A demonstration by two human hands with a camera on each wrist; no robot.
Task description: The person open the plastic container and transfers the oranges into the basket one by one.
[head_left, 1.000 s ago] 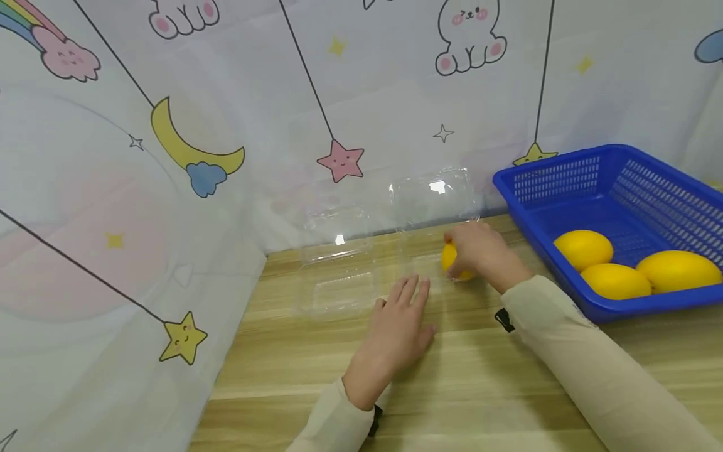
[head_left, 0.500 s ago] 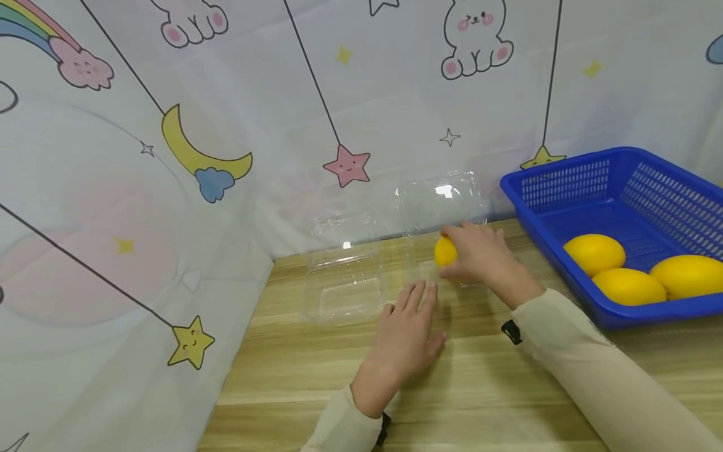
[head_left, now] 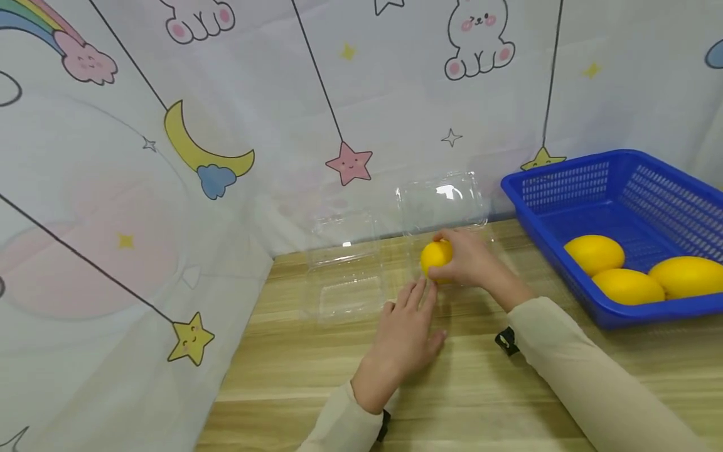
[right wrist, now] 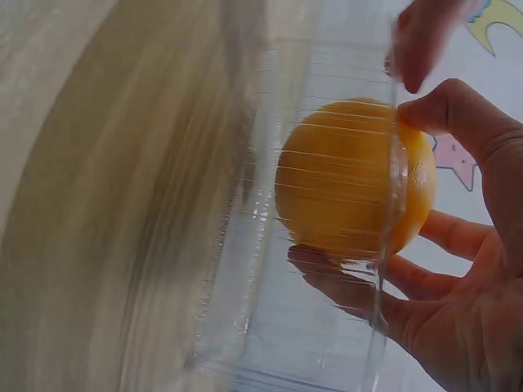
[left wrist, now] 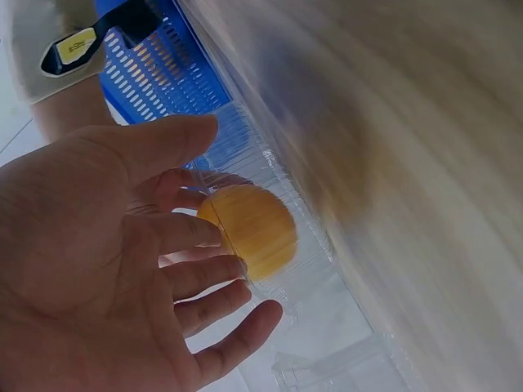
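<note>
A yellow lemon (head_left: 435,255) sits in the base of the right-hand clear plastic clamshell box (head_left: 442,199), whose lid stands raised against the backdrop. My right hand (head_left: 467,258) grips the lemon with thumb and fingers. Through the ridged wall in the right wrist view, the lemon (right wrist: 343,180) and some fingertips show inside the box. My left hand (head_left: 402,333) lies at the front of this box, fingers extended and holding nothing. In the left wrist view the left fingertips are close to the box wall; whether they touch it I cannot tell.
A second clear clamshell box (head_left: 347,298) stands to the left with its lid up. On the right is a blue plastic basket (head_left: 661,312) with 3 lemons (head_left: 628,287) in it. A printed cloth backdrop (head_left: 271,188) borders the wooden table (head_left: 282,376) behind and left.
My right hand has moved the lemon leftward inside the box. The left hand has barely moved relative to the box. The head view has shifted slightly.
</note>
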